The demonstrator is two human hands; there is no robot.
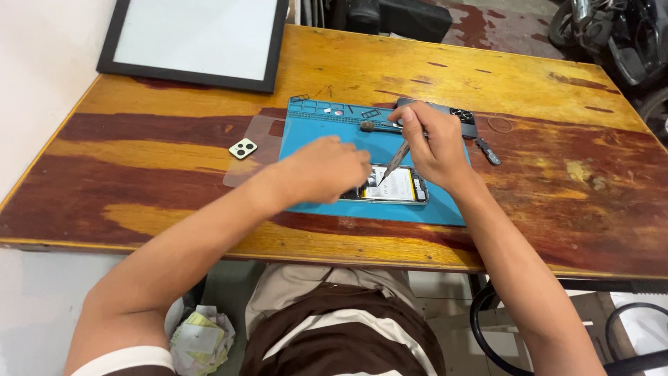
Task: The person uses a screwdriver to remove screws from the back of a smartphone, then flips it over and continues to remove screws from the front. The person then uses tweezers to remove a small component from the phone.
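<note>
An opened phone point(394, 187) with its back off lies on a blue work mat point(313, 132) in the middle of the wooden table point(160, 160). My left hand point(327, 168) rests on the phone's left end and holds it down. My right hand point(430, 143) grips thin metal tweezers point(394, 161) whose tip points down at the phone's upper left part. The phone's dark back cover point(467, 120) lies at the mat's far right corner, partly behind my right hand.
A screwdriver point(379, 127) lies on the mat behind my hands. A small camera-lens part point(243, 148) and a clear plastic sheet point(245, 163) lie left of the mat. A black-framed white board point(198, 38) sits at the far left; a dark strip point(488, 152) and a rubber ring point(499, 124) at the right.
</note>
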